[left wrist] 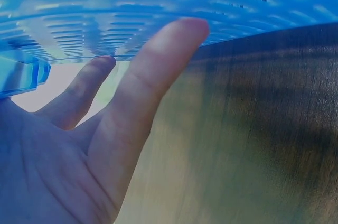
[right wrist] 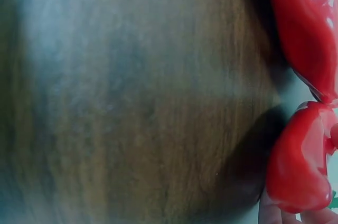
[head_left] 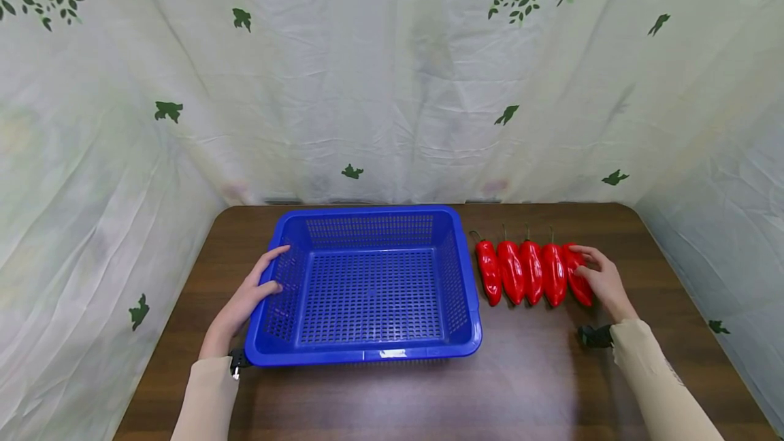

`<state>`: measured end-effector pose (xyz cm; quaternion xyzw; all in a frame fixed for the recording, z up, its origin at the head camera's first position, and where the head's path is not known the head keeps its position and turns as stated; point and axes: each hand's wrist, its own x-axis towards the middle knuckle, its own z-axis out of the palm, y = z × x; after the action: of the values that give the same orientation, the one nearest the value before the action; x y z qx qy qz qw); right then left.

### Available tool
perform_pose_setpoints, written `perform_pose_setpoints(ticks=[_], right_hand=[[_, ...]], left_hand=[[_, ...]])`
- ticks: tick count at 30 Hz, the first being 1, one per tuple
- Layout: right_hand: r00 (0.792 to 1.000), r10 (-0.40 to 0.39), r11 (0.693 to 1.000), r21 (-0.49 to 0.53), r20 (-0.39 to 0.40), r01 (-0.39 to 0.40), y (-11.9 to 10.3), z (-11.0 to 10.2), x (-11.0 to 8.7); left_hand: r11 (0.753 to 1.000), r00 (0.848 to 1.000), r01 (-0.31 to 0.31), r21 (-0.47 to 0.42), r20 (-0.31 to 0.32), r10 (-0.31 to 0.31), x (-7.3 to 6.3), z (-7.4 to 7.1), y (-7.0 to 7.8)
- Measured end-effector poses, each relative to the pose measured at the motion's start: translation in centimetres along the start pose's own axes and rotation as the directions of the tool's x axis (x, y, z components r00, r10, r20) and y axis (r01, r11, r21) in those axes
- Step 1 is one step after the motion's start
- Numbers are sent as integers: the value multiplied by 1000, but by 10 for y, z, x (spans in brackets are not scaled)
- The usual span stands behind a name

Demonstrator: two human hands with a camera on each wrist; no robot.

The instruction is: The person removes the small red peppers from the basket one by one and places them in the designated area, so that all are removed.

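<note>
My left hand [head_left: 250, 298] grips the left rim of a blue plastic basket [head_left: 363, 357]. Two of its digits lie over that rim; in the left wrist view, others reach along the basket's slotted outer wall [left wrist: 100, 34]. Several glossy red peppers [head_left: 530, 272] with thin stems lie side by side to the right of the basket. At the right end of this row, my right hand [head_left: 603, 283] holds the last pepper [head_left: 576, 278] between thumb and fingers. The right wrist view shows this pepper [right wrist: 298, 166] with fingertips around it, beside another pepper [right wrist: 309, 28].
Everything stands on a brown wooden table [head_left: 520, 380]. Behind it and at both sides hangs a pale curtain [head_left: 392, 114] with green leaf prints. The basket's right rim is close to the leftmost pepper [head_left: 488, 272]. A dark wrist strap [head_left: 594, 337] is on the right wrist.
</note>
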<state>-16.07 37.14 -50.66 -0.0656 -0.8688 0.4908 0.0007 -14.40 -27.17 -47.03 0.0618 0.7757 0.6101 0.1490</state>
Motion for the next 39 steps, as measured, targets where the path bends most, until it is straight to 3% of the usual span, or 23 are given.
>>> perform_pose_setpoints(ticks=[6, 13, 22, 29, 34, 39], right_hand=[[1000, 1, 1000, -3, -5, -1, -1, 1, 0], [999, -29, 1000, 0, -36, 29, 1, 1, 2], [995, -49, 997, 62, -82, 54, -7, -2, 4], [996, -41, 997, 56, -79, 45, -27, -3, 4], [997, -53, 996, 63, -53, 57, -44, -1, 7], [997, -72, 993, 87, -41, 75, -55, 3, 10]], left_hand=[[1000, 1000, 9, 13, -2, -9, 1, -1, 0], [995, 1000, 19, 103, 16, -21, 4, -5, 2], [968, 998, -60, 242, 21, 56, 2, -11, 8], [950, 994, -112, 291, 13, 113, -7, -21, 22], [919, 991, -119, 376, -7, 131, -12, -27, 37], [861, 982, -155, 484, -23, 189, -14, -27, 55]])
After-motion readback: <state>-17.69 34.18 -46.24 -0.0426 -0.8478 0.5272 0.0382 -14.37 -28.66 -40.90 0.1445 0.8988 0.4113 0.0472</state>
